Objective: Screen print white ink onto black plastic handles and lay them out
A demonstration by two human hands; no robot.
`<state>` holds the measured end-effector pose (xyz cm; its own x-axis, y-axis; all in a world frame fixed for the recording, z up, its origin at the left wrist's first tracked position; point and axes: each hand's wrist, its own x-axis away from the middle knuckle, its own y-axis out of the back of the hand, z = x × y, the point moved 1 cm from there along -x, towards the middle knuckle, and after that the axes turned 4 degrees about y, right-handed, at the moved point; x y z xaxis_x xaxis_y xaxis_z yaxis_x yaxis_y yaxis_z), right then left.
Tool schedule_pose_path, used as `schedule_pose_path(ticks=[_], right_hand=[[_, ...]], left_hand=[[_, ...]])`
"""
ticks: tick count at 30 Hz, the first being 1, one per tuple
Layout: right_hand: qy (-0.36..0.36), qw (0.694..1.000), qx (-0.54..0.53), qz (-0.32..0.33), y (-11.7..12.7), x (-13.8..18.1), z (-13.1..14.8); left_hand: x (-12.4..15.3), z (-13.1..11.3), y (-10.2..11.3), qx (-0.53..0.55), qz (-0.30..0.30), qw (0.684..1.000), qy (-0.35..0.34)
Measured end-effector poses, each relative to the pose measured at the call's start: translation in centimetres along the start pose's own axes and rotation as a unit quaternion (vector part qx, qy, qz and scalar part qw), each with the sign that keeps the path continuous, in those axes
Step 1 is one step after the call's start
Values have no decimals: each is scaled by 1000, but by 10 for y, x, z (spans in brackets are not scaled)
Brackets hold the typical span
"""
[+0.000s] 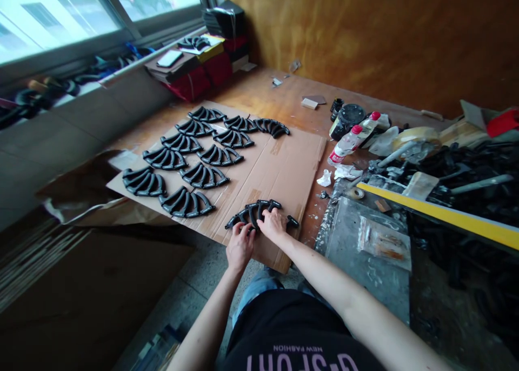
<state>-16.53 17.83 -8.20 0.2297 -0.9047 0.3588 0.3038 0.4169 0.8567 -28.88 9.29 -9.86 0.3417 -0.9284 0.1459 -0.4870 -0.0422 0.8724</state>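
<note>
A black, glossy fan-shaped piece made of curved ribs (252, 211) lies near the front edge of a flat cardboard sheet (295, 157). My left hand (240, 245) has its fingers curled onto the near left side of this piece. On the ribs at its right side, the bent fingers of my right hand (272, 224) press down, and the hand covers part of it. A short black end (292, 221) shows just right of my right hand; whether it joins the piece is hidden. Several similar black fan-shaped pieces (205, 175) lie in rows farther left on the cardboard.
Two bottles with red caps (345, 145) and a dark jar (347, 121) stand right of the cardboard. A yellow-edged bar (438, 211) crosses above a pile of black parts (478, 171). Red and dark boxes (192, 81) are stacked by the window, with a phone (169, 58) on top.
</note>
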Motion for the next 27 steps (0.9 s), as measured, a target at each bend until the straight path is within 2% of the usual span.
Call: schedule_pose_path(ticks=[4,11,16,21,27], right_hand=[[-12,1000,4,-9,2,-7,-8],[-1,999,33,0,7,-4,-17],[47,999,8,21,7,-5,-15],[38,998,29,34,11,-3,-27],[53,997,11,58,11,-7,-16]], left_hand=[[-12,-4,-6,-38,10,999,15],[-29,7,-1,-40,1,999,30],[-37,9,1,-39,17,999,-4],[-36,11,3,-34,32,999,-15],[-51,8,3,-31,37,998,-28]])
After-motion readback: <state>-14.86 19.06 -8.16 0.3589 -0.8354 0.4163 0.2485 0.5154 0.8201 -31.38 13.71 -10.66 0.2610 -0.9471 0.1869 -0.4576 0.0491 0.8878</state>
